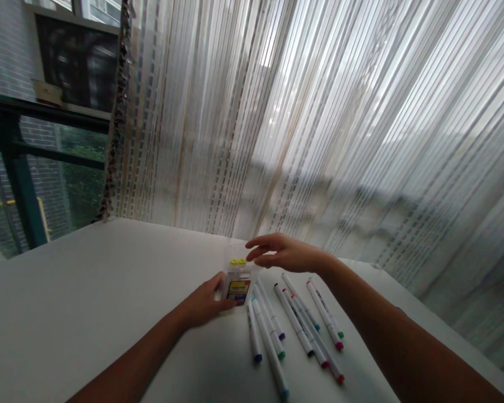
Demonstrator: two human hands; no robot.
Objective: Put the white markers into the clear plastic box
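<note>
My left hand (208,299) grips a clear plastic marker case (238,292) low on its left side, with the thumb across the front. The case stands upright on the white table and carries a yellow and dark label. Two markers with yellow ends (237,261) show in its top. Beside these ends, my right hand (279,252) hovers with fingers stretched and apart, and I see nothing in it. Whether a fingertip touches the nearer yellow end I cannot tell. Several white markers (296,322) with coloured ends lie loose to the right of the case, partly below my right forearm.
The white table (88,302) spreads out around the case and markers. A sheer striped curtain (252,123) hangs along its far edge. At the left, a dark green railing (14,162) and a brick wall stand outside.
</note>
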